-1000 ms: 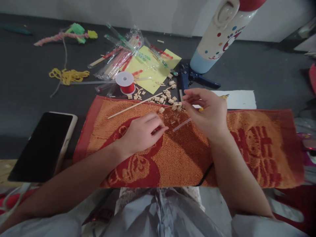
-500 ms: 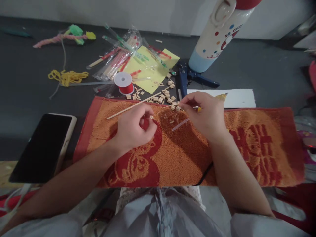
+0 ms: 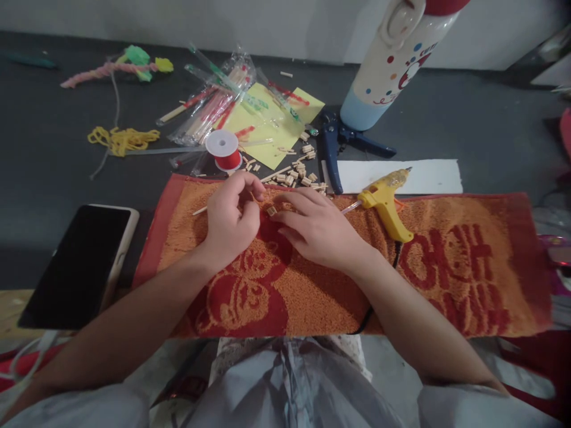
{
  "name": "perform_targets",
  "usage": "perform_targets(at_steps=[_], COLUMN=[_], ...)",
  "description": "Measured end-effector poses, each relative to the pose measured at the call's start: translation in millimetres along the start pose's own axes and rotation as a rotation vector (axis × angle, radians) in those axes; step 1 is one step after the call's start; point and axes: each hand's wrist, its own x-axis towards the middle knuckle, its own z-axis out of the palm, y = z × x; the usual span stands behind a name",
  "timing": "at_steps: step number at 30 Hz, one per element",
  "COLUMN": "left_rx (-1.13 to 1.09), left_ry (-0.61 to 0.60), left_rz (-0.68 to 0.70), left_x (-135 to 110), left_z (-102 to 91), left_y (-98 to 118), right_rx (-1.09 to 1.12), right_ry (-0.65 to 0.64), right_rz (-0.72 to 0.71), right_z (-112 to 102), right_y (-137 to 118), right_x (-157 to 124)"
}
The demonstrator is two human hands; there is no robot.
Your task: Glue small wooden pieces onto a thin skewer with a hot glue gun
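My left hand (image 3: 234, 217) is curled above the orange-and-red towel (image 3: 339, 291), its thumb and index finger bent towards each other. Whatever lies between those fingertips is too small to make out. Facing it, my right hand (image 3: 319, 229) holds a small block of wooden stick pieces (image 3: 272, 211) at its fingertips. Both hands are close but apart. Partly behind the left hand lies a thin wooden stick (image 3: 200, 211). Short cut wooden pieces (image 3: 306, 172) are scattered beyond the towel's far edge.
A yellow glue gun (image 3: 384, 202) rests right of my hands on the towel and a white strip (image 3: 437, 176). Behind stand blue-handled cutters (image 3: 332, 148), a bottle (image 3: 379, 77) and a red ribbon spool (image 3: 225, 156). Yellow paper (image 3: 267, 148) and bagged sticks (image 3: 214, 113) lie further back; a phone (image 3: 75, 267) lies left.
My right hand has moved left from beside the glue gun, uncovering it, to the small block. My left hand has shifted slightly left and up, and the block now sits at my right fingertips.
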Motion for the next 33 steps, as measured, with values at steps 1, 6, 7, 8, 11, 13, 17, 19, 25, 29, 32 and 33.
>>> perform_targets(at_steps=[1,6,7,8,11,13,17,19,25,29,32,33], left_rx=[0.002,0.004,0.002,-0.001,-0.011,-0.013,-0.015,-0.004,0.068,0.105,0.113,0.119], left_ry=[-0.002,-0.016,-0.017,-0.015,-0.011,-0.020,-0.052,-0.058,-0.073,-0.112,-0.177,-0.196], left_rz=[-0.001,0.002,0.002,0.000,-0.013,-0.029,-0.045,-0.040,0.056,0.173,0.246,0.264], left_x=[0,0,-1,-1,-2,-2,-4,-5,-5,-5,-5,-5], left_z=[0.0,0.3,0.5,0.7,0.9,0.7,0.2,0.1,-0.3,-0.3,0.4,0.8], left_y=[0,2,2,3,3,2,0,-1,-1,-1,-1,-1], right_rx=[0.011,0.028,0.026,0.024,0.010,0.003,0.004,0.008,0.047,0.151,0.182,0.153], right_ry=[-0.010,-0.017,-0.013,-0.008,0.022,0.070,0.181,0.207,0.111,0.013,-0.029,-0.051], right_rz=[-0.011,-0.039,-0.038,-0.033,0.024,0.098,0.194,0.203,0.320,0.360,0.386,0.394], right_z=[2,8,7,6,-1,-7,-16,-17,-15,-20,-31,-37], right_y=[0,2,2,3,4,8,19,24,24,16,10,9], right_x=[0,-1,-1,-2,-3,-4,-7,-8,-6,-1,0,-2])
